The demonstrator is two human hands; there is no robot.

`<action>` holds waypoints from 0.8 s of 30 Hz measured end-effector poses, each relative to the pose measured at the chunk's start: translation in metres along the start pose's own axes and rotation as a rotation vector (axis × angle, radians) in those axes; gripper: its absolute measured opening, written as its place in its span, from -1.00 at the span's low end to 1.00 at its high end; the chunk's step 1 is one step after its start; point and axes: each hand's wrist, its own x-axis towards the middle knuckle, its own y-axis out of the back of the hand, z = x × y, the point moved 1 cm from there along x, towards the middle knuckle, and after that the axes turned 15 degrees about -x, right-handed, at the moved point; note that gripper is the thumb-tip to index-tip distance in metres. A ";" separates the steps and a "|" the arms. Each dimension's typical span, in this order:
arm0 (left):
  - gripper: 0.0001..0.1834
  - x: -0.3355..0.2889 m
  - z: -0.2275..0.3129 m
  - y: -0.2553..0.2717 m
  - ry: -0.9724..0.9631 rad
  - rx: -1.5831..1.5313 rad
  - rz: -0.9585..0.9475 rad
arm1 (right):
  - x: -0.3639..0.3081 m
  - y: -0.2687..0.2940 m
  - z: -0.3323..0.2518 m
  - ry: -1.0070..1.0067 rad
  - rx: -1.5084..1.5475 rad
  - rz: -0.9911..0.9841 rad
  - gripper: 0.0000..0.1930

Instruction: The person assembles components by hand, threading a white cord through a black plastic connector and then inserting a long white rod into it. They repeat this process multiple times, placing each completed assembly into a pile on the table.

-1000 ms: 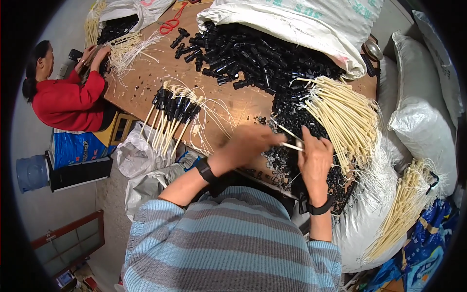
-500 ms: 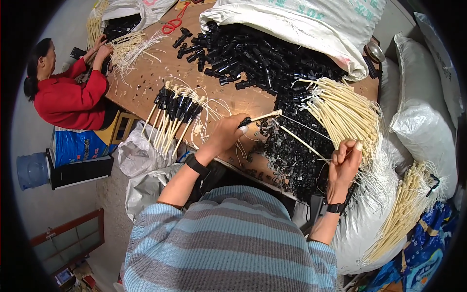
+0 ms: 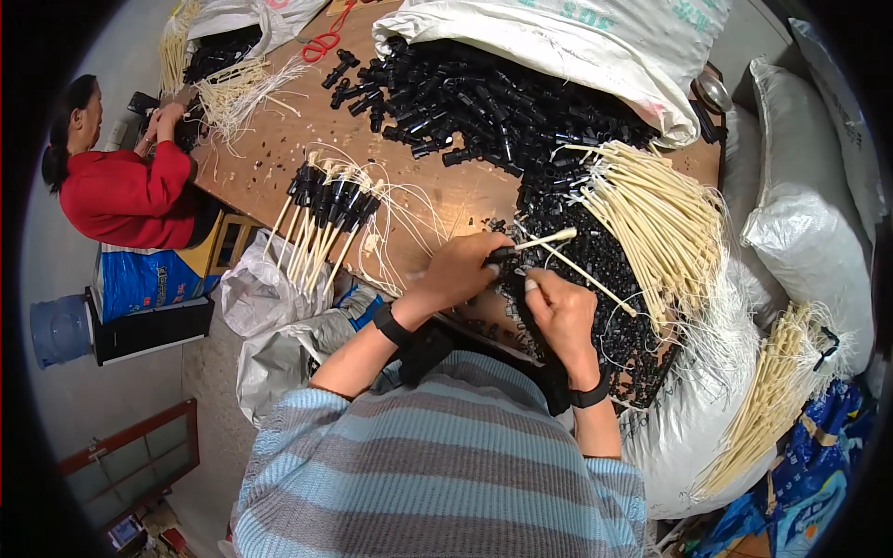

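My left hand (image 3: 456, 272) is closed around a black tubular fitting (image 3: 503, 252), and a cream rod (image 3: 551, 239) sticks out of it to the right. My right hand (image 3: 564, 314) is close beside it, thumb and fingers pinched together; what they hold is too small to make out. Under both hands spreads a heap of small black plastic pieces (image 3: 625, 346), with a loose cream rod (image 3: 600, 284) lying across it. To the right lies a thick bundle of cream rods (image 3: 656, 219) with white strings. Left of my hands, several black fittings with rods through them (image 3: 330, 200) lie side by side.
A large pile of black fittings (image 3: 465, 102) spills from a white woven sack (image 3: 567, 46) at the back. Red scissors (image 3: 322, 44) lie at the far left of the wooden table (image 3: 251, 177). A person in red (image 3: 130, 200) works there. Full sacks (image 3: 805, 223) stand at the right.
My right hand has moved left and down, from beside the rod bundle to my left hand. The stretched white string no longer shows between the hands. My left hand has shifted slightly right and lower.
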 end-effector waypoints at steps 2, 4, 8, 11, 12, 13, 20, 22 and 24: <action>-0.60 -0.002 -0.010 0.003 -0.323 0.356 0.098 | 0.002 0.004 0.000 -0.031 0.001 0.010 -0.88; -0.58 -0.003 -0.001 0.003 -0.266 0.353 0.056 | 0.002 0.004 0.000 -0.080 0.019 0.035 -0.86; -0.56 -0.004 -0.001 0.000 -0.242 0.324 -0.020 | 0.002 0.002 -0.001 -0.092 0.046 0.012 -0.87; -0.55 -0.009 -0.002 -0.004 -0.254 0.305 -0.005 | 0.001 -0.003 -0.002 -0.074 0.038 -0.053 -0.87; -0.55 -0.009 -0.003 -0.005 -0.253 0.306 -0.005 | 0.001 -0.006 -0.001 -0.055 0.064 -0.026 -0.88; -0.54 -0.008 -0.006 -0.007 -0.251 0.321 -0.016 | 0.000 -0.008 0.000 -0.035 0.089 0.001 -0.88; -0.53 -0.006 -0.011 -0.004 -0.261 0.289 -0.020 | -0.003 -0.002 0.003 -0.012 -0.079 -0.024 -0.90; -0.53 -0.007 -0.009 -0.005 -0.274 0.302 -0.018 | -0.003 -0.001 0.003 0.021 -0.119 -0.022 -0.90; -0.53 -0.007 -0.008 -0.006 -0.288 0.315 -0.015 | -0.003 -0.002 0.004 0.055 -0.158 -0.020 -0.90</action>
